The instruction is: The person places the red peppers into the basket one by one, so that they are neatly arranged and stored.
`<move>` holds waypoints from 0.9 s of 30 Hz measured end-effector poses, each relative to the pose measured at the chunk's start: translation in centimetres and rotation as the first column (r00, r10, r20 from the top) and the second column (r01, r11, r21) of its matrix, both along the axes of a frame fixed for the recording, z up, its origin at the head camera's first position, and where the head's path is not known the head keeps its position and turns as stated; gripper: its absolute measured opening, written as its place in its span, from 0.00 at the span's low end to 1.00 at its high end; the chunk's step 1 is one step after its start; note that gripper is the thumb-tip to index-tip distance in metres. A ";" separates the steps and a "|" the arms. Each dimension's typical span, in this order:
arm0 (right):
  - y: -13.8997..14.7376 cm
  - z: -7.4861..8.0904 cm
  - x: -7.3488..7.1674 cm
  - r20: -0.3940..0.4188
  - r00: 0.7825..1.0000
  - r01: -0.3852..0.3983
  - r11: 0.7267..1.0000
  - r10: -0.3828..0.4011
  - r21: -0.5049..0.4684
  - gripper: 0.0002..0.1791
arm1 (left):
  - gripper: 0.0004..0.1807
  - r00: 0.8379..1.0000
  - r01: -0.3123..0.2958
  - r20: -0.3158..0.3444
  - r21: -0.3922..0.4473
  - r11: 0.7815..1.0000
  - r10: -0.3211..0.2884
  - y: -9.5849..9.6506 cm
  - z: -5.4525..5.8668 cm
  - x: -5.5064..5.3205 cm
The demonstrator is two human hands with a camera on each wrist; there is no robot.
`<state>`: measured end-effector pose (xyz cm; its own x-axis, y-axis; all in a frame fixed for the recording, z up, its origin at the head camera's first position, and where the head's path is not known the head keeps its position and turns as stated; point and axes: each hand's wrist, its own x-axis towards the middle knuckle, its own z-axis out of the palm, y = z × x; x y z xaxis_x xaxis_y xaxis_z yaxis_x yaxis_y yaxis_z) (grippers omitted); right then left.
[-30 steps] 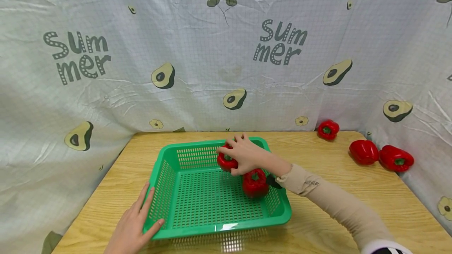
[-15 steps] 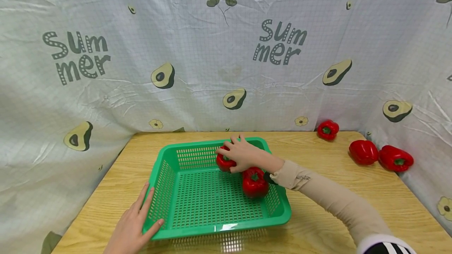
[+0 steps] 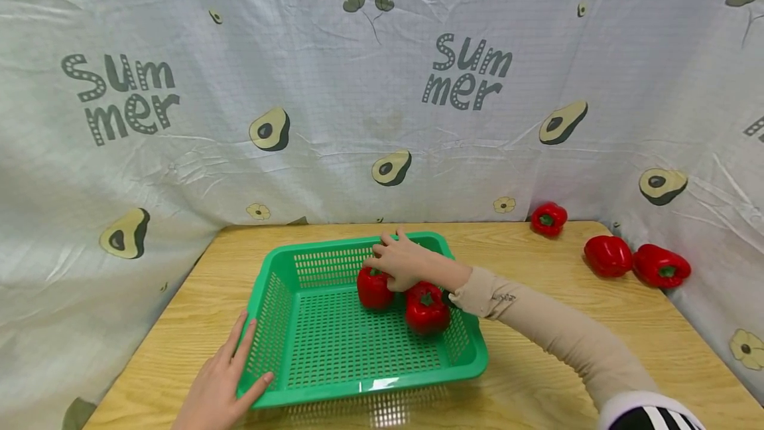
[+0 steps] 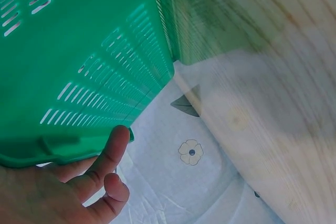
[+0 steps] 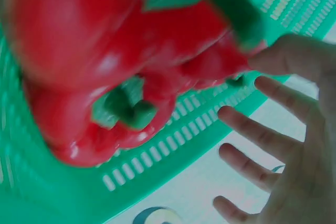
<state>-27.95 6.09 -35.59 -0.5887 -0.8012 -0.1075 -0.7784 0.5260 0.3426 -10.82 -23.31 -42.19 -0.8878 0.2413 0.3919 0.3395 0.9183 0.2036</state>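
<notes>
In the head view my right hand (image 3: 402, 263) reaches into a green plastic basket (image 3: 334, 391), just above a red bell pepper (image 3: 375, 292) standing on the basket floor. The right wrist view shows that hand's fingers (image 5: 262, 136) spread and straight, the thumb right at a red pepper. A second red bell pepper (image 3: 427, 314) stands nearer, below my right wrist. More red peppers (image 5: 79, 124) with green stems bunch together in the right wrist view, partly hiding one another. My left hand (image 3: 217, 377) rests with extended fingers on the basket's left rim.
Three more red bell peppers lie on the wooden table (image 3: 537, 350) at the right: one at the back (image 3: 548, 219), then a pair, the left pepper (image 3: 607, 256) beside the right pepper (image 3: 661, 266). A printed cloth (image 3: 334, 85) hangs behind and along the sides.
The pepper under my right hand has gone down onto the basket floor, and the fingers have come off it, now above its top. My left hand stays on the rim.
</notes>
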 end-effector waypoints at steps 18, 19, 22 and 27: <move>-0.8 -0.7 0.8 -0.148 0.976 -0.149 0.986 0.158 0.073 0.23 | 0.45 0.999 -0.021 0.041 -0.010 1.000 0.022 0.1 0.4 0.0; -0.8 -0.7 0.7 -0.146 0.977 -0.144 0.987 0.153 0.072 0.22 | 0.45 0.999 -0.023 0.046 -0.009 1.000 0.023 0.1 0.5 0.0; -0.6 -0.6 0.6 -0.121 0.984 -0.125 0.989 0.133 0.078 0.19 | 0.45 0.999 -0.020 0.045 -0.012 1.000 0.021 0.1 0.5 0.0; -0.6 -0.8 0.4 -0.097 0.988 -0.108 0.990 0.116 0.087 0.20 | 0.46 1.000 -0.015 0.026 -0.017 1.000 0.016 0.0 0.3 0.0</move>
